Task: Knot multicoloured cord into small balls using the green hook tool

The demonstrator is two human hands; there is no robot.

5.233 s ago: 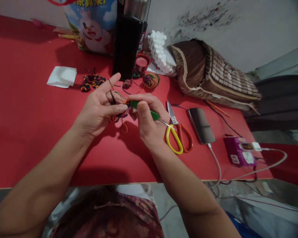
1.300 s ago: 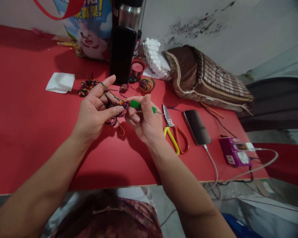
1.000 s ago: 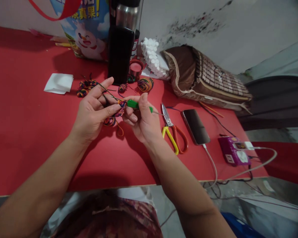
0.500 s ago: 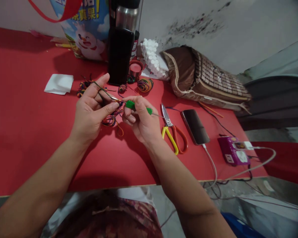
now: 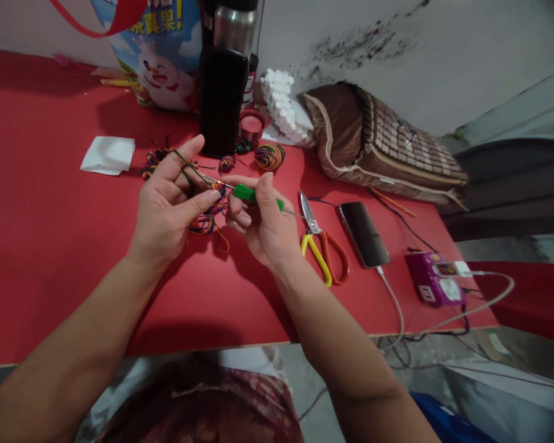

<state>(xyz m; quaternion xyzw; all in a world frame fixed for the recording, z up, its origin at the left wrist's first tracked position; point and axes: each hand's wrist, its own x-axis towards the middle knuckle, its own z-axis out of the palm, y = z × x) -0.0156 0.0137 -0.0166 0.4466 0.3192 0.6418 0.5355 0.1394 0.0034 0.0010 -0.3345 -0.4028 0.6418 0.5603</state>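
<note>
My right hand (image 5: pixel 270 215) is closed around the green handle of a crochet hook (image 5: pixel 245 193), whose metal shaft points left. Between thumb and fingers, my left hand (image 5: pixel 166 206) pinches a small piece of multicoloured crochet work (image 5: pixel 219 188). Dark green yarn (image 5: pixel 184 159) runs over the raised left index finger towards the hook tip, which meets the work. Loose dark and orange strands (image 5: pixel 205 224) hang below the pinch. Behind the left hand lies a multicoloured yarn bundle (image 5: pixel 153 161), partly hidden. Two wound yarn balls, a small one (image 5: pixel 226 163) and a larger one (image 5: pixel 270 157), rest beyond the hands.
Scissors (image 5: pixel 313 231) and a charging phone (image 5: pixel 364 235) lie right on the red table (image 5: pixel 50 264). Further right stands a purple box (image 5: pixel 434 280) with cables. Behind are a cushion (image 5: pixel 388 144), a black upright object (image 5: pixel 222 101), a bag (image 5: pixel 166 55) and white paper (image 5: pixel 108 155).
The crochet hook has shifted slightly at the work, and the right thumb has lifted a little on its handle. The left hand keeps its pinch with the yarn over its index finger.
</note>
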